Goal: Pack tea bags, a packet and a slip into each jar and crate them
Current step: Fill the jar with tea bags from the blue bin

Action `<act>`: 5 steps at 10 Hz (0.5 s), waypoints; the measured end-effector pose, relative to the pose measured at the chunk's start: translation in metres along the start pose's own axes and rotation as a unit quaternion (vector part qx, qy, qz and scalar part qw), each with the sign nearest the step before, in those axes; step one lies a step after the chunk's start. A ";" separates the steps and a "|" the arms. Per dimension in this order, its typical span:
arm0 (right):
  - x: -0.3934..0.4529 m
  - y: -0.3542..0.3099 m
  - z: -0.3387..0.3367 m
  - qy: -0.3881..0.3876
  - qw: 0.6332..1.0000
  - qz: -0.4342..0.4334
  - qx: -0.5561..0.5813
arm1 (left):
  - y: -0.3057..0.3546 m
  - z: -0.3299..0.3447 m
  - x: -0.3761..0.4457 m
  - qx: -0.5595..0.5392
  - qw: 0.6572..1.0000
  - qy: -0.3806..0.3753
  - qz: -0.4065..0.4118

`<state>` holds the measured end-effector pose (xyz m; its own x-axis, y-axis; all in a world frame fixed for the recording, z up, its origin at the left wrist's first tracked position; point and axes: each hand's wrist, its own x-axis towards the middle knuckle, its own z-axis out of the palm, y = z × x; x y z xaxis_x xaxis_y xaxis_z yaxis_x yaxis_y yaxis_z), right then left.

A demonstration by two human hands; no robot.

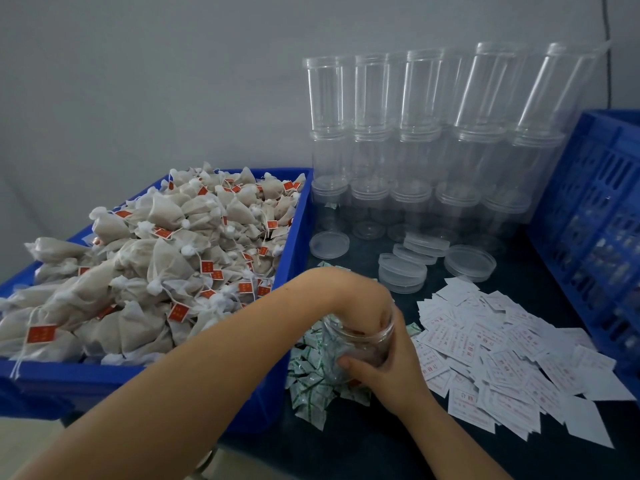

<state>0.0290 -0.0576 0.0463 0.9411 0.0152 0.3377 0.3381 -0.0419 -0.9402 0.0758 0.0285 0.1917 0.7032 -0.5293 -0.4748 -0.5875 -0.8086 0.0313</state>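
Both bare forearms reach in from the near edge. From the head view, the right hand (388, 372) grips a clear jar (360, 348) round its lower wall, thumb curled across the near side. That jar's long axis tilts, its open mouth pointing up and away toward the far right. The left hand (367, 303) is bent down at the wrist with its fingers plunged through the mouth; whether they hold anything inside cannot be told.

Under and just left of the right hand lies a heap of green-printed packets (311, 382) on the dark counter (346, 445). Just right of it spreads a pile of white slips (502, 358) with red print. Left of both hands, a blue tray (138, 382) is heaped with tea bags (156, 265) bearing red tags. Beyond the hands, loose clear lids (401, 271) lie flat, and behind them stand stacked empty jars (415, 150), upright or leaning right. Far right of the hands stands a blue crate (588, 209).
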 end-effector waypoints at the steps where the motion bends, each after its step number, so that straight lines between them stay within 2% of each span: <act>1: -0.001 -0.001 0.000 -0.014 1.000 0.000 0.013 | -0.021 -0.019 -0.028 -0.142 0.988 0.005 0.063; 2: -0.003 -0.001 -0.001 -0.021 0.999 0.027 0.009 | -0.055 -0.032 -0.065 -0.264 0.958 0.086 0.076; 3: -0.005 0.002 -0.001 -0.025 0.999 0.042 0.002 | -0.096 -0.022 -0.079 -0.219 0.955 0.199 -0.006; 4: -0.005 0.001 -0.001 -0.031 0.999 0.043 -0.002 | -0.129 -0.002 -0.079 -0.108 0.967 0.192 -0.131; 5: -0.007 0.001 -0.002 -0.030 0.999 0.043 -0.008 | -0.146 0.022 -0.074 -0.027 0.970 0.117 -0.210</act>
<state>0.0231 -0.0593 0.0433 0.9650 0.0712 0.2523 0.2567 -0.0610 -0.9646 0.1010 0.1917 0.2027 0.9511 -0.1896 -0.2439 -0.2130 -0.9743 -0.0732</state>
